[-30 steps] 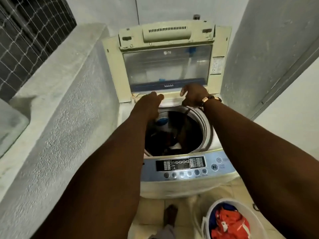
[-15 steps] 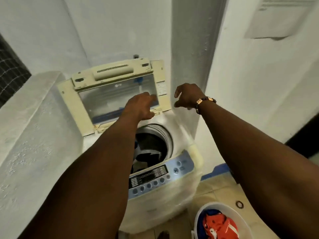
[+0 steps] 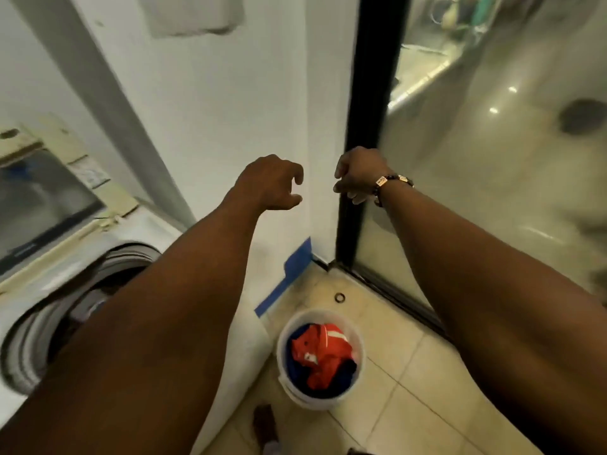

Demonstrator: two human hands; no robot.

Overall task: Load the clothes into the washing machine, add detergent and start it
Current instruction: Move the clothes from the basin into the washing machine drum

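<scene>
We note the following colours. The washing machine (image 3: 82,254) has a white body, and its raised lid (image 3: 49,178) is cream with a dark, smoky window panel. The drum rim (image 3: 36,326) shows grey bands around a dark interior. The bucket (image 3: 328,400) is translucent white; the clothes (image 3: 320,354) inside it are bright orange-red with a white stripe, over deep blue fabric. The floor (image 3: 410,389) is pale beige tile with thin dark grout lines. A blue tape strip (image 3: 289,277) runs along the base of the white wall (image 3: 230,126). The door frame (image 3: 368,126) is black. The bracelet (image 3: 392,180) carries dark beads and pale square pieces.
</scene>
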